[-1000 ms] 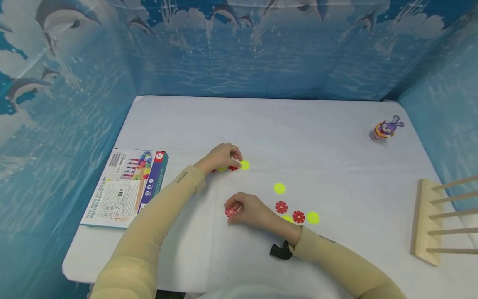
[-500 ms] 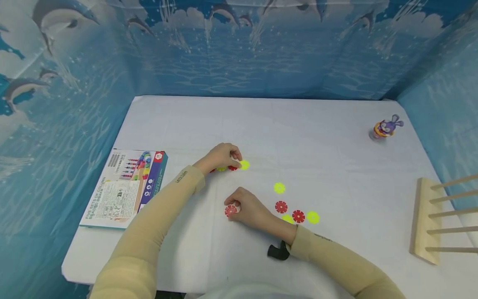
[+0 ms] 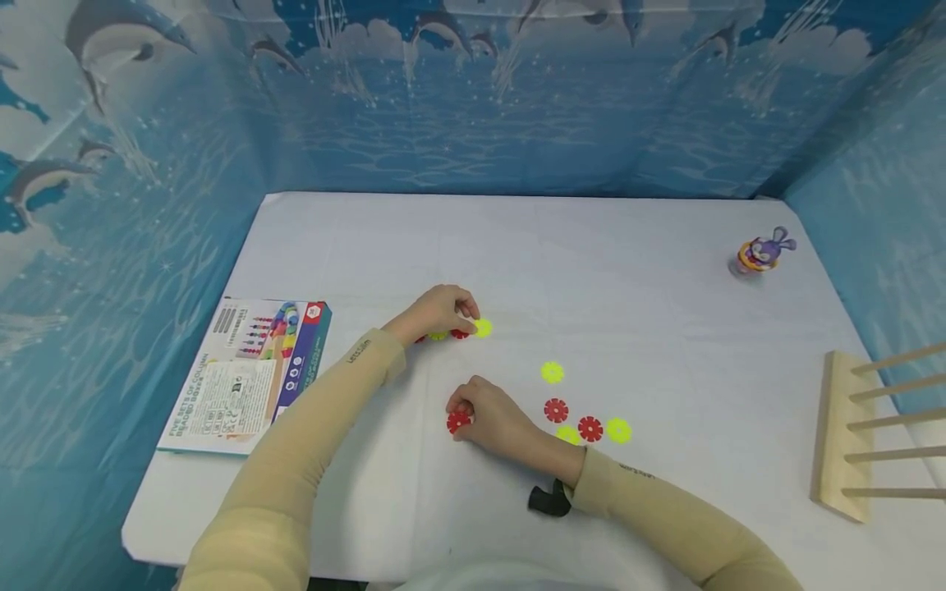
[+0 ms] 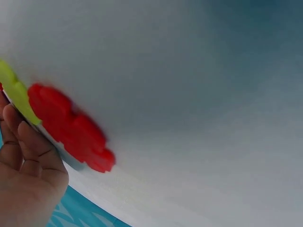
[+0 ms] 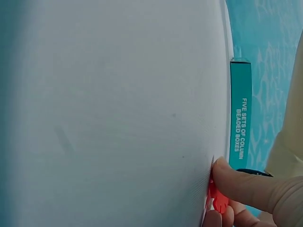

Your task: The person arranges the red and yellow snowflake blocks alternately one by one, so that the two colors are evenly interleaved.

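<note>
My left hand is at a row of red and yellow flower-shaped slotted discs. Its thumb and a fingertip pinch at the left edge of the yellow disc at the row's right end; the rest of the row is partly hidden beneath the hand. In the left wrist view, curled fingers lie beside a red disc and a yellow disc. My right hand, closer to me, pinches another red disc between thumb and fingers. The right wrist view shows this disc edge-on, partly covered by fingers.
Several loose red and yellow discs lie right of my right hand. A black object sits by the right cuff. At left lies a boxed set. A wooden peg rack and a purple toy figure are at right.
The red disc in my right hand has turned slightly, from a paler, glossy look to solid red, and the fingers have shifted a little. My left hand stays in place.
</note>
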{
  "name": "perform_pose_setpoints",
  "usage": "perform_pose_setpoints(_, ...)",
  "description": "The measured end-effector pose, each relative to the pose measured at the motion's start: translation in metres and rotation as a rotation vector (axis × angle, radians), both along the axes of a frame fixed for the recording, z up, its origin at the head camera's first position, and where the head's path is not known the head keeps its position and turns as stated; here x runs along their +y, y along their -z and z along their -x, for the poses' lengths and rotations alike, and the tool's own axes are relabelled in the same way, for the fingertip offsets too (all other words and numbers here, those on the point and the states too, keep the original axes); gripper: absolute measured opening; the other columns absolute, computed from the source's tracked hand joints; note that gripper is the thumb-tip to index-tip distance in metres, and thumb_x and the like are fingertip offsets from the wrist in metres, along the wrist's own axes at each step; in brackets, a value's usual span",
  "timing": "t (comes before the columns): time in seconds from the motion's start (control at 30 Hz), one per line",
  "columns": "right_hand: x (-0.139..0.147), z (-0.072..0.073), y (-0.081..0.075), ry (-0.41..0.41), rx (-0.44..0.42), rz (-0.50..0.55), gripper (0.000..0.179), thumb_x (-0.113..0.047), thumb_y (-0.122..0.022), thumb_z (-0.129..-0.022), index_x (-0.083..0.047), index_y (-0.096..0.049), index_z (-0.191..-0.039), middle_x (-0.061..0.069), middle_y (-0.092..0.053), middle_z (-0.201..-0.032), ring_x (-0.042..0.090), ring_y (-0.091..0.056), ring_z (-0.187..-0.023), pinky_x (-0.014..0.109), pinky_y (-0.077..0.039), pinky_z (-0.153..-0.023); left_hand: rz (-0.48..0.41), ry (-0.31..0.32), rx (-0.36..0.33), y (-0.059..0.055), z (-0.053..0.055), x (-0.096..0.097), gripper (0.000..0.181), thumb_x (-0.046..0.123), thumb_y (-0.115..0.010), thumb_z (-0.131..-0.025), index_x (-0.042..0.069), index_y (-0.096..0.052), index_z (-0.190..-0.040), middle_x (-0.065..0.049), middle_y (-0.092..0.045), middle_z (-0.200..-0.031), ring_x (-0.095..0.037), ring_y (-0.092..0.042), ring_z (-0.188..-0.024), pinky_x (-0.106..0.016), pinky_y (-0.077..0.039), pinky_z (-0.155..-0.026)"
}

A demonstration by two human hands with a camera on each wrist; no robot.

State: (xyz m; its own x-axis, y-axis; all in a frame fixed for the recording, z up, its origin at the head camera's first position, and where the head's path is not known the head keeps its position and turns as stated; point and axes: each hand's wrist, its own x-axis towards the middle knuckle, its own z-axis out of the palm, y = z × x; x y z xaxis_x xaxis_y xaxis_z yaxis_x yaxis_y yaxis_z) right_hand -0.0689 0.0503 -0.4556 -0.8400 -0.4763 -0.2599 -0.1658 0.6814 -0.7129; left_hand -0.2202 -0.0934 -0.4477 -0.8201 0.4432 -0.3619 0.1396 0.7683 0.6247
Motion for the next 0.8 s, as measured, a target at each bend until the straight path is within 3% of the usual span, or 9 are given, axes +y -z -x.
perform_pose_setpoints(0.27,0.005,0.002,-0.002,0.033,-0.077,0.06,0.02,-0.013,-0.083,-0.078,-0.017,-0.066,-0.087,-0.004,-0.058,-0.081,0.011,-0.055,-0.074,0.021,-0.048,-0.066,-0.016,0.004,-0.006,0.002,0.001,-0.001,0.016,0.021,-0.078,-0.085,0.014,-0.072,-0.099,-0.002,-0.065,-0.105,-0.018,-0.057,-0.101,-0.032,-0.047,-0.092)
perform_pose_setpoints(0.43,0.015,0.01,-0.014,0.071,-0.121,0.108,0.016,-0.016,-0.082,-0.081,-0.018,-0.067,-0.087,-0.006,-0.063,-0.076,0.009,-0.059,-0.069,0.022,-0.049,-0.066,-0.022,0.006,-0.004,0.001,0.002,-0.001,0.016,0.02,-0.078,-0.085,0.013,-0.072,-0.098,-0.003,-0.065,-0.104,-0.018,-0.057,-0.1,-0.032,-0.047,-0.091)
perform_pose_setpoints(0.8,0.051,0.069,-0.042,0.215,-0.077,0.099,0.016,-0.015,-0.076,-0.086,-0.01,-0.07,-0.1,0.003,-0.07,-0.091,0.014,-0.064,-0.08,0.029,-0.048,-0.075,-0.009,0.015,-0.005,0.002,0.002,-0.001,0.017,0.02,-0.078,-0.085,0.014,-0.072,-0.099,-0.002,-0.066,-0.105,-0.018,-0.058,-0.101,-0.033,-0.047,-0.092)
